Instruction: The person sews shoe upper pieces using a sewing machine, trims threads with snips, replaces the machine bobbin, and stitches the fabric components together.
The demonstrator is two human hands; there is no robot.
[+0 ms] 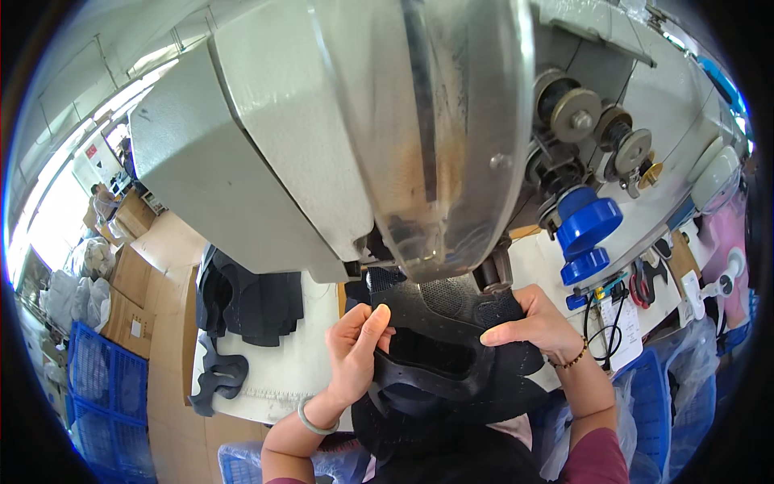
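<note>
In front of me is a black piece of foam-like fabric (pixel 506 373) with a wide rimmed opening and a patch of small holes. Its far edge lies under the head of a large grey sewing machine (pixel 274 153). Thumb and bent fingers of my left hand (pixel 356 355) pinch the piece at the left end of the opening. My right hand (pixel 542 324) grips the piece near its right flap, thumb lying on top. The needle area is mostly hidden behind the clear guard (pixel 451 129).
Stacked black fabric pieces (pixel 258 306) and a dark looped cutout (pixel 219 373) lie on the white table (pixel 310 367) at left. Blue tension knobs (pixel 588 222) jut from the machine. Red-handled scissors (pixel 642 284) rest at right. Blue crates (pixel 109 371) stand beside cardboard boxes (pixel 129 315).
</note>
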